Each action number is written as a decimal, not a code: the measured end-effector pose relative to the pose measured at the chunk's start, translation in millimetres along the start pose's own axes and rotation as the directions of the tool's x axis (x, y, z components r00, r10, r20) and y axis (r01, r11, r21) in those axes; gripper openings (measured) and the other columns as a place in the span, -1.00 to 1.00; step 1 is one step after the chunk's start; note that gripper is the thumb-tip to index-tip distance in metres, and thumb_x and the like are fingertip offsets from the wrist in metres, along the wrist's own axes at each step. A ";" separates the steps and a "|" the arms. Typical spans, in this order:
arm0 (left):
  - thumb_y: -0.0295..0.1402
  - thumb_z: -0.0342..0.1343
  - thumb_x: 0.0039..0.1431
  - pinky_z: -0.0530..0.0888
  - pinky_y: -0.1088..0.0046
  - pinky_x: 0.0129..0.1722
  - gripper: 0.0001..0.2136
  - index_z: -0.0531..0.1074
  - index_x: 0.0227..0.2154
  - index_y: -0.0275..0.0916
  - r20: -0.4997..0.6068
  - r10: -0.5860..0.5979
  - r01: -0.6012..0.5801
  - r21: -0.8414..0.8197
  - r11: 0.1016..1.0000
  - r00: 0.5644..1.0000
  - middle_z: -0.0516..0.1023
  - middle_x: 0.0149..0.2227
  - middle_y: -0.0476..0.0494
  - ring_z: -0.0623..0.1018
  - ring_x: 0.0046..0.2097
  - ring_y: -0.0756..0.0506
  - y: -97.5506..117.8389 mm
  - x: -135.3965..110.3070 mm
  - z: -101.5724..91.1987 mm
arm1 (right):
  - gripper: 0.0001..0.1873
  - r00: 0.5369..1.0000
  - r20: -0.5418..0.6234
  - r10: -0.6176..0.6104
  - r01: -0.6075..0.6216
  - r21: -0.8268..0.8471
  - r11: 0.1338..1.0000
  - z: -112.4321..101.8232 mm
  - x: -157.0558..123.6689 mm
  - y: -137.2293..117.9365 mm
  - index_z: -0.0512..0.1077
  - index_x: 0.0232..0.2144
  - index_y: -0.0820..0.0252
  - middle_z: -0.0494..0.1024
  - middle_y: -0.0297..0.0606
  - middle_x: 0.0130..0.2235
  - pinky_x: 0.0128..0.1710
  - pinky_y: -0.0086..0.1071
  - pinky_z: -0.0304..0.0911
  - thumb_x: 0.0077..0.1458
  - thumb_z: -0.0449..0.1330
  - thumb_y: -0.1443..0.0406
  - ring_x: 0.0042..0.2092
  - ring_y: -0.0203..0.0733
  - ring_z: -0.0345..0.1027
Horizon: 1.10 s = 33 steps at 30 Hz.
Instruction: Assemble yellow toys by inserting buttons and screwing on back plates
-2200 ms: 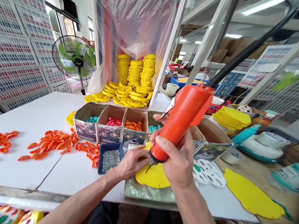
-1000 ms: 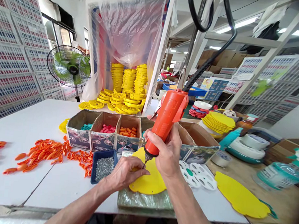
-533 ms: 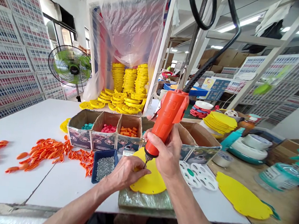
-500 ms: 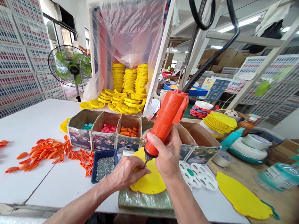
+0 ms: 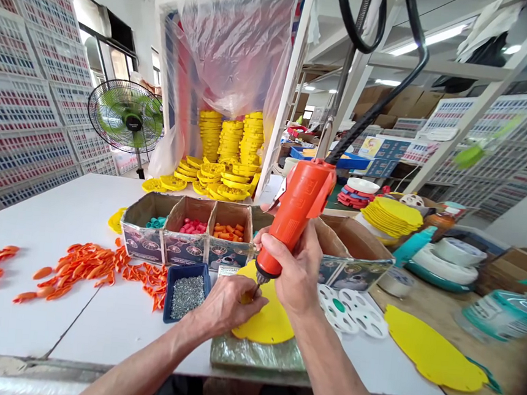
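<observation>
My right hand (image 5: pixel 299 265) is wrapped round an orange electric screwdriver (image 5: pixel 295 209), tilted with its bit pointing down. The bit meets a yellow scalloped plastic plate (image 5: pixel 268 327) beside the fingertips of my left hand (image 5: pixel 231 302). Those fingers are pinched together around the bit's tip, low over the plate; whatever they hold is hidden. Under the plate lies a plastic-wrapped green block (image 5: pixel 256 360). A dark blue tray (image 5: pixel 168 297) full of small metal screws (image 5: pixel 187 294) stands left of my left hand.
Behind my hands runs a row of cardboard bins (image 5: pixel 187 249) with teal, pink and orange pieces. Orange plastic parts (image 5: pixel 84 268) lie left. White perforated discs (image 5: pixel 350 309), another yellow plate (image 5: pixel 434 351) and a spray bottle (image 5: pixel 500 310) are right. Yellow parts (image 5: pixel 229 142) are stacked behind.
The view has shifted slightly, moving everything a little to the right in the picture. Less of the bit shows above my left fingers; both hands keep their grips.
</observation>
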State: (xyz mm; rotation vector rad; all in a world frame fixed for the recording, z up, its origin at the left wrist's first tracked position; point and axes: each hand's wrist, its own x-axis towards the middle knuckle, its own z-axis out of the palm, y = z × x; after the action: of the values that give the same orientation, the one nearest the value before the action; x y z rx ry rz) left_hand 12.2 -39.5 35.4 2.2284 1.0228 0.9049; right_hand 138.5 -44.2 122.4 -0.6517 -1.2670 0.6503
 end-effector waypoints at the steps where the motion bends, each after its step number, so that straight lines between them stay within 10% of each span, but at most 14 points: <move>1: -0.37 0.21 0.18 0.36 0.49 -0.37 -0.84 0.46 -0.51 -0.22 0.002 0.001 -0.001 -0.007 1.000 1.000 0.57 -0.47 -0.01 0.49 -0.43 -0.03 -0.4 -0.2 0.1 | -0.57 1.000 -0.020 0.010 -0.009 0.040 0.999 0.5 0.6 -1.1 0.38 0.05 -0.06 0.54 -0.27 0.02 -0.24 -0.21 0.42 0.12 0.31 0.25 -0.31 -0.21 0.45; 12: -0.44 0.27 0.16 0.47 0.46 -0.24 -0.95 0.51 -0.38 -0.21 -0.024 0.062 -0.063 -0.045 0.997 0.998 0.65 -0.33 -0.03 0.61 -0.29 -0.07 -4.7 -3.6 -3.3 | -0.54 0.997 -0.079 0.019 -0.001 0.224 0.975 5.2 15.0 -16.8 0.44 0.00 0.00 0.59 -0.32 -0.10 -0.37 -0.33 0.40 0.03 0.35 0.35 -0.39 -0.28 0.46; 24: -0.38 0.03 0.37 0.48 0.13 0.14 -0.79 0.58 -0.14 -0.18 -0.112 0.027 -0.014 0.117 0.993 0.993 0.66 -0.04 -0.21 0.58 0.06 -0.22 -63.6 -49.3 -73.7 | -0.53 0.990 -0.141 0.024 0.000 0.166 0.986 12.0 18.8 6.4 0.45 -0.01 0.01 0.60 -0.31 -0.10 -0.41 -0.34 0.42 -0.02 0.38 0.31 -0.41 -0.26 0.50; 33: -0.05 0.25 0.22 0.42 0.11 0.27 -0.38 0.28 0.27 -0.16 -0.031 -0.096 0.096 -0.003 0.995 0.995 0.44 0.28 -0.28 0.45 0.27 -0.28 -48.0 -43.5 -33.7 | -0.59 0.980 -0.196 0.035 -0.016 0.095 0.995 27.5 13.9 31.7 0.45 -0.07 0.03 0.57 -0.35 -0.18 -0.40 -0.31 0.44 -0.02 0.37 0.28 -0.41 -0.26 0.48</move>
State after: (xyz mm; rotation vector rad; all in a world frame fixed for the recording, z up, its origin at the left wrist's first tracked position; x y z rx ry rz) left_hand -55.8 -40.4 8.9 2.1503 1.1328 0.9002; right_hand 111.4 -10.7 112.3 -0.6398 -1.0394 0.6452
